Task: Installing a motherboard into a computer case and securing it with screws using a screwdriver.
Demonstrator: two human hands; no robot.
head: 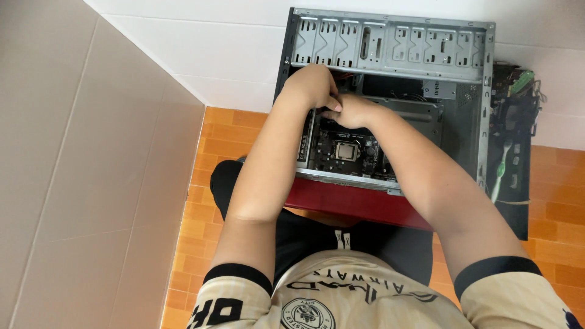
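An open grey computer case (481, 122) lies on its side on a red stand (353, 205). Inside is a dark motherboard (326, 159) with a bare silver processor (346, 151). My left hand (314, 85) reaches into the case's upper left corner with its fingers curled downward. My right hand (352, 111) is just beside it and touches it, fingers bunched and pointing left. Whatever lies under the fingers is hidden.
A metal drive cage (390, 45) fills the far end of the case. On the right, a black panel (515, 201) holds a green and white toothbrush (499, 173), with loose circuit boards (515, 82) behind it. There is an orange tiled floor (207, 140) and a beige wall (91, 170) on the left.
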